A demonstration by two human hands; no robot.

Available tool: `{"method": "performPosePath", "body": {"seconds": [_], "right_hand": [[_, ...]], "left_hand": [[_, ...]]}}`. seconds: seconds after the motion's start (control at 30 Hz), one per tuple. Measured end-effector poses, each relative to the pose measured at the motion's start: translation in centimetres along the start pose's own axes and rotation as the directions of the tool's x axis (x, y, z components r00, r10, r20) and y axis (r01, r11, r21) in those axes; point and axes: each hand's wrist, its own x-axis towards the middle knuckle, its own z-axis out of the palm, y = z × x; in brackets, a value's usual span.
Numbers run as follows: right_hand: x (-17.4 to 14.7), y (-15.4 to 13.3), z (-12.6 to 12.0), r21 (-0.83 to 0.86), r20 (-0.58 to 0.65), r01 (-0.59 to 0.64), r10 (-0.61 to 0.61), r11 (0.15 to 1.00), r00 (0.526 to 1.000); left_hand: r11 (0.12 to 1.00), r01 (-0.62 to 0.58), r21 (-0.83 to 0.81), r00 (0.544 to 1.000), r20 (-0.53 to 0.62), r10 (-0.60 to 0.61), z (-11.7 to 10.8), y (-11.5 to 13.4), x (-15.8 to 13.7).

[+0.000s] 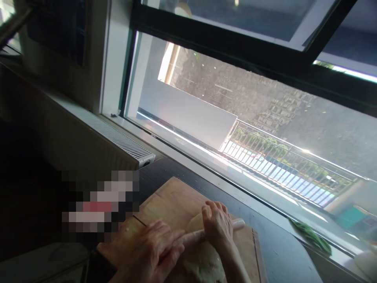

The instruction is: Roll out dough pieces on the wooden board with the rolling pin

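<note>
A pale wooden rolling pin (pixel 193 238) lies slantwise over a flat sheet of dough (pixel 203 262). My left hand (pixel 157 245) is closed over the pin's left end, its thumb pointing along the pin and hiding that end. Further right, my right hand (pixel 217 224) grips the pin with bent fingers, and the pin's right tip sticks out past it. The dough spreads on both sides of the pin, partly hidden by my hands and right forearm. Beneath it is a wooden board (pixel 171 196).
The board rests on a dark table (pixel 282 251) by a large window (pixel 206 106). A white radiator (pixel 112 133) stands left of the table. Something green and leafy (pixel 312 236) lies on the sill at right. A blurred-out patch (pixel 100 206) covers the board's left side.
</note>
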Motion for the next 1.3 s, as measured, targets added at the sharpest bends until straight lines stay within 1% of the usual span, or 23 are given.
{"method": "performPosePath", "body": {"seconds": [0.1,0.2,0.33,0.43,0.5,0.57,0.67,0.77,0.87,0.93,1.0,1.13,1.23,1.3], "right_hand": [[2.4,-0.9,0.4,0.059,0.015,-0.029,0.028,0.998,1.0],[5.8,-1.6,1.6,0.099,0.083,-0.062,0.054,0.993,0.995],[9.7,-2.9,3.7,0.171,0.22,-0.098,0.058,0.98,0.974],[10.6,-3.6,4.4,0.177,0.272,-0.104,0.053,0.979,0.961],[9.9,-3.6,3.9,0.149,0.246,-0.076,0.037,0.986,0.969],[8.2,-3.1,3.0,0.094,0.19,-0.044,0.025,0.995,0.981],[4.7,-1.7,1.3,-0.004,0.108,-0.036,0.036,0.999,0.993],[0.9,-0.1,0.1,-0.03,0.061,-0.047,0.048,0.998,0.997],[-1.7,0.9,-0.6,-0.038,0.038,-0.021,0.022,0.999,0.999],[-1.9,1.1,-0.7,-0.043,0.051,-0.016,0.018,0.999,0.999],[-0.7,0.8,-0.4,-0.033,0.074,-0.027,0.03,0.999,0.997],[3.8,-0.5,0.9,-0.003,0.129,-0.062,0.062,0.998,0.99],[7.1,-1.4,2.2,-0.002,0.162,-0.083,0.083,0.997,0.983],[8.6,-2.0,2.8,-0.003,0.197,-0.097,0.096,0.995,0.976]], "left_hand": [[0.999,0.024,-0.04,0.996,-0.08,-0.027,0.0,-0.1,0.2],[0.998,0.043,-0.04,0.992,-0.116,-0.047,0.2,-0.3,0.2],[0.997,0.073,-0.037,0.994,-0.075,-0.075,-0.1,-0.5,0.3],[0.997,0.058,-0.043,0.998,-0.019,-0.059,-0.7,-0.5,0.4],[0.997,0.055,-0.046,0.998,-0.013,-0.055,-1.1,-0.4,0.4],[0.998,0.049,-0.04,0.998,-0.026,-0.05,-1.2,-0.2,0.3],[0.999,0.03,-0.011,0.998,-0.061,-0.031,-0.9,-0.1,-0.2],[1.0,0.004,0.012,0.996,-0.084,-0.003,-0.8,-0.1,-0.6],[1.0,-0.017,0.014,0.999,-0.046,0.017,-1.3,-0.4,-0.7],[1.0,-0.017,0.007,1.0,0.0,0.017,-1.6,-0.6,-0.5],[1.0,0.019,0.005,0.999,0.029,-0.019,-1.6,-1.0,-0.2],[0.99,0.137,0.032,0.99,-0.01,-0.137,-0.6,-2.1,0.1],[0.985,0.169,0.045,0.986,-0.018,-0.168,0.2,-2.7,-0.1],[0.982,0.185,0.049,0.982,-0.04,-0.183,0.4,-2.9,-0.3]]}}
